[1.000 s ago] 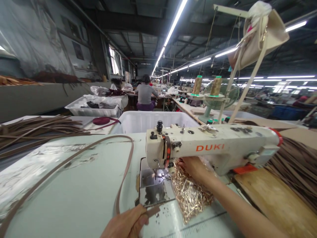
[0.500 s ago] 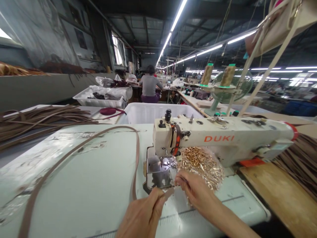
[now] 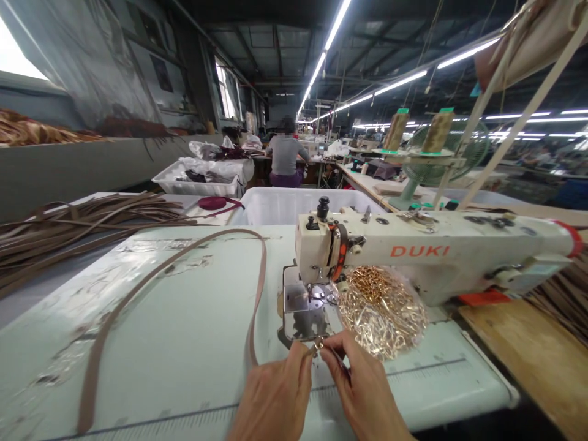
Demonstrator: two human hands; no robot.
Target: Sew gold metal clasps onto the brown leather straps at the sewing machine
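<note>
Strap (image 3: 94, 361), flat and brown, likely pliable, best tip-held: left hand (image 3: 278, 389) pinches it, right hand (image 3: 365, 386) a shiny metal fitting (image 3: 318, 343).

Item: brand lettering (image 3: 419, 251), reading "DUKI". Four capitals, orange, in one horizontal line on the pale arm of the sewing machine (image 3: 463, 245), on the side facing the near edge; position right of the machine's needle head.
Item: measuring scale (image 3: 202, 415), dark line with fine graduation strokes, running along the near side of the pale green worktable (image 3: 184, 343) from left to right; figures too small to read.
Item: small panel (image 3: 546, 264), at the machine's right end; content illegible.
</note>
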